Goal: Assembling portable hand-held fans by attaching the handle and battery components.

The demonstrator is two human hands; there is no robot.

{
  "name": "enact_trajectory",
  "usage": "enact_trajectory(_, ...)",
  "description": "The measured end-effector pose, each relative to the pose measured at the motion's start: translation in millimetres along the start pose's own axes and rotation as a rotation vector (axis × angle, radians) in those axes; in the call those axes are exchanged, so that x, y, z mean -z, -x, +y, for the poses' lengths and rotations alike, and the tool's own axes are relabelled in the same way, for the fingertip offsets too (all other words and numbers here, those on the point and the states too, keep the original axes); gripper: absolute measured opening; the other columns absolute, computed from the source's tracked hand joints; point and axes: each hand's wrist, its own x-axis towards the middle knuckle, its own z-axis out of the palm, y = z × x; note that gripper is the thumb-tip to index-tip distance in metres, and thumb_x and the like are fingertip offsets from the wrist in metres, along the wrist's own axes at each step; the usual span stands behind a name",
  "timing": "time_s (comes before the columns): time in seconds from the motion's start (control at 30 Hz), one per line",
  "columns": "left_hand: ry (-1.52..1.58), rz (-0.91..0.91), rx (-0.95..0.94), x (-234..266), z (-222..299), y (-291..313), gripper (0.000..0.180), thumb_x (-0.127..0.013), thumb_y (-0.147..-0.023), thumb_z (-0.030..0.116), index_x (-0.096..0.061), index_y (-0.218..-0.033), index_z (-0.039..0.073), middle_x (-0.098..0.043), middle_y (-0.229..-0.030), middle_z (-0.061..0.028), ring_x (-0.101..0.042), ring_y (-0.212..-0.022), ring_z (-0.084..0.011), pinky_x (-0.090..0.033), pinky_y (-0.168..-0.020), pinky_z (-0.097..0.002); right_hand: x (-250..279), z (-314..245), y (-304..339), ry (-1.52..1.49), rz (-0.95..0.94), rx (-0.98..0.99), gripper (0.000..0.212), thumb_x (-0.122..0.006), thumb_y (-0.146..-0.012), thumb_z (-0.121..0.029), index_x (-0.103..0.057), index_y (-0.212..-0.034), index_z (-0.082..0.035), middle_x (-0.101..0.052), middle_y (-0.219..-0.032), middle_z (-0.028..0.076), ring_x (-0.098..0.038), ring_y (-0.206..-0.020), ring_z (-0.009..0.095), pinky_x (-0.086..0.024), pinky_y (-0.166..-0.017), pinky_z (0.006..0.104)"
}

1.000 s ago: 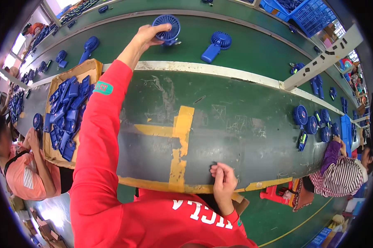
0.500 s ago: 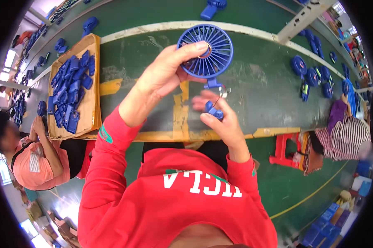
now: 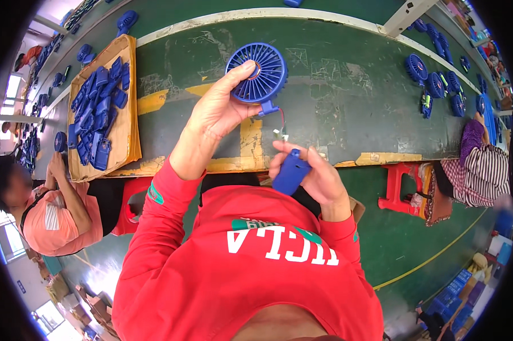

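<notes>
My left hand [image 3: 214, 111] grips a round blue fan head [image 3: 268, 74] by its rim, thumb on the hub of the grille. From the short neck below the grille hangs a thin wire with a small pale connector [image 3: 281, 135] at its end. Close under it, my right hand [image 3: 320, 179] holds a blue plastic handle shell [image 3: 291, 171] between thumb and fingers. The shell is tilted, with its smooth outer face toward me. Fan head and shell are apart.
A cardboard tray [image 3: 133, 113] piled with blue plastic shells [image 3: 97, 108] stands at the left. Several blue fans [image 3: 435, 85] lie at the right, near a metal post [image 3: 410, 18]. People sit on both sides; a red stool [image 3: 394, 187] stands at the right.
My left hand has moved the fan head a little left. My right hand has lowered and turned the shell, showing its broad face. At the far edge, a fan has shifted mostly out of view.
</notes>
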Motion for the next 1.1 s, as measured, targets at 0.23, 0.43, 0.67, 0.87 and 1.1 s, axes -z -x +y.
enact_trajectory(0.23, 0.023, -0.006, 0.037, 8, -9, -3, 0.028, -0.067, -0.082, 0.022, -0.058, -0.106, 0.012, -0.063, -0.1, -0.004, -0.062, -0.089, -0.0189, -0.052, -0.069, -0.0443, -15, 4, -2, -0.045, 0.012, -0.028, 0.068, -0.027, -0.095, -0.052, -0.041, -0.129, 0.005, -0.058, -0.102, 0.013, -0.055, -0.091, 0.016, -0.044, -0.085, 0.029)
enact_trajectory(0.43, 0.041, -0.005, 0.051, 13, -14, -4, 0.03, -0.067, -0.082, 0.023, -0.057, -0.108, 0.011, -0.063, -0.101, -0.0043, -0.062, -0.09, -0.0194, -0.053, -0.069, -0.0443, -7, 7, 3, 0.104, 0.008, -0.05, 0.058, -0.037, -0.095, -0.046, -0.048, -0.123, 0.003, -0.058, -0.097, 0.009, -0.055, -0.089, 0.013, -0.045, -0.082, 0.0249)
enact_trajectory(0.67, 0.027, -0.001, 0.064, 11, -23, -4, 0.033, -0.067, -0.082, 0.024, -0.056, -0.11, 0.01, -0.062, -0.103, -0.0028, -0.061, -0.093, -0.0185, -0.052, -0.073, -0.0446, -4, 7, 1, 0.136, -0.068, -0.128, 0.066, -0.041, -0.09, -0.053, -0.05, -0.116, 0.007, -0.058, -0.091, 0.008, -0.056, -0.084, 0.013, -0.047, -0.077, 0.0278)
enact_trajectory(0.87, 0.018, 0.02, 0.05, 19, -21, -9, 0.036, -0.066, -0.083, 0.025, -0.054, -0.113, 0.01, -0.061, -0.105, -0.0039, -0.061, -0.095, -0.0206, -0.051, -0.073, -0.0461, -5, 6, -3, 0.147, 0.207, -0.117, 0.056, -0.043, -0.092, -0.047, -0.055, -0.11, 0.006, -0.058, -0.087, 0.005, -0.057, -0.083, 0.014, -0.046, -0.077, 0.0274)
enact_trajectory(1.1, 0.02, 0.064, 0.025, 14, -27, -12, 0.036, -0.066, -0.083, 0.023, -0.053, -0.114, 0.009, -0.06, -0.106, -0.0045, -0.06, -0.097, -0.0215, -0.052, -0.075, -0.0481, -17, -1, -3, 1.123, 0.384, -0.103, 0.044, -0.058, -0.087, -0.04, -0.059, -0.102, 0.001, -0.057, -0.084, 0.001, -0.052, -0.078, 0.011, -0.043, -0.074, 0.0237)
